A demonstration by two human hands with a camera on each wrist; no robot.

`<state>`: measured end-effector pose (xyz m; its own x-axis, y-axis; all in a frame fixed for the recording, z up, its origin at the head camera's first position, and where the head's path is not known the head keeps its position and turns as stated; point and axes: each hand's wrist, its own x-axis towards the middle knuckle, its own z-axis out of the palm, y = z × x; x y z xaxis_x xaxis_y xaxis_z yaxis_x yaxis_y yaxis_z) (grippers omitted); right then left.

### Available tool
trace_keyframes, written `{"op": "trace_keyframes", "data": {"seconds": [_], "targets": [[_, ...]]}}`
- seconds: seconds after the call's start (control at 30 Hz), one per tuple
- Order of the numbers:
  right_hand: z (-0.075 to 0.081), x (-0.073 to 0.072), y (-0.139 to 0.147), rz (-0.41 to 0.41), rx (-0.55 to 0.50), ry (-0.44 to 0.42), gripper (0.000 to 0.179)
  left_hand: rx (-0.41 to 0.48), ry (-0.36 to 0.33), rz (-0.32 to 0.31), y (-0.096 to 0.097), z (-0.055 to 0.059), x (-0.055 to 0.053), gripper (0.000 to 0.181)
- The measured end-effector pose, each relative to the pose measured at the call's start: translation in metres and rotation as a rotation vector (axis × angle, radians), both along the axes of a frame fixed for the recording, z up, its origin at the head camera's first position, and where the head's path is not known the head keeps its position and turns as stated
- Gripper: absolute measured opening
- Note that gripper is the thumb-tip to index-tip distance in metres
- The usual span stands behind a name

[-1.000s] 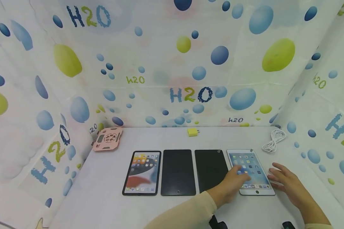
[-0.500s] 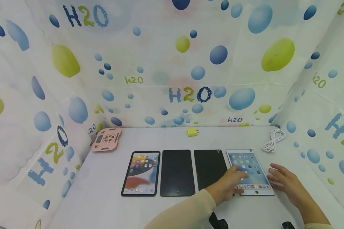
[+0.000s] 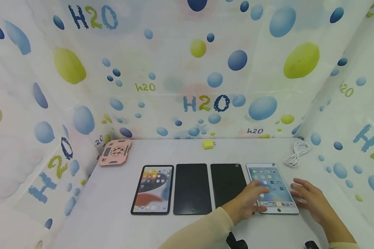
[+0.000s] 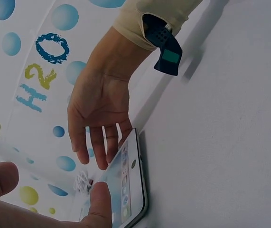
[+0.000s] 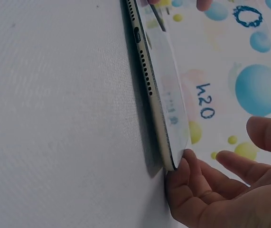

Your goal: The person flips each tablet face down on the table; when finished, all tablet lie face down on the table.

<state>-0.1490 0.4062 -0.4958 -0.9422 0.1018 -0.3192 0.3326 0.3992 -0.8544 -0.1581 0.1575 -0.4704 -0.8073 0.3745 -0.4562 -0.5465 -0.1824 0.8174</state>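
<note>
A white tablet (image 3: 283, 189) with a lit screen of app icons lies at the right end of a row. My left hand (image 3: 244, 202) reaches over its left side, fingers spread across the screen and thumb by the bottom left corner. My right hand (image 3: 310, 200) is at the right edge, its loosely bent fingertips against it. In the right wrist view, the fingers (image 5: 180, 178) touch the tablet's corner, and its port edge (image 5: 149, 90) faces the camera. A dark tablet (image 3: 227, 183) lies partly hidden behind my left forearm.
Farther left lie another dark tablet (image 3: 192, 188) and a black-framed tablet (image 3: 152, 190) with its screen lit. Behind them are a pink flat device (image 3: 115, 152), a yellow plug adapter (image 3: 208, 144) and a coiled white cable (image 3: 296, 154). Printed curtains enclose the white table (image 3: 112, 207).
My left thumb has come down to the white tablet's lower left corner, with the fingers still over the screen. My right hand stays by the right edge. The head view has shifted slightly.
</note>
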Motion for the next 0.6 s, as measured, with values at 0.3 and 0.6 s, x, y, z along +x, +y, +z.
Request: {"op": "trace_keyframes", "data": {"seconds": [0.3, 0.6], "targets": [[0.003, 0.003, 0.003, 0.006, -0.081, 0.120, 0.063, -0.001, -0.014, 0.013, 0.003, -0.002, -0.002, 0.068], [0.020, 0.004, -0.018, 0.034, -0.352, 0.334, 0.045, -0.002, -0.010, -0.003, 0.005, -0.001, -0.003, 0.067]]}}
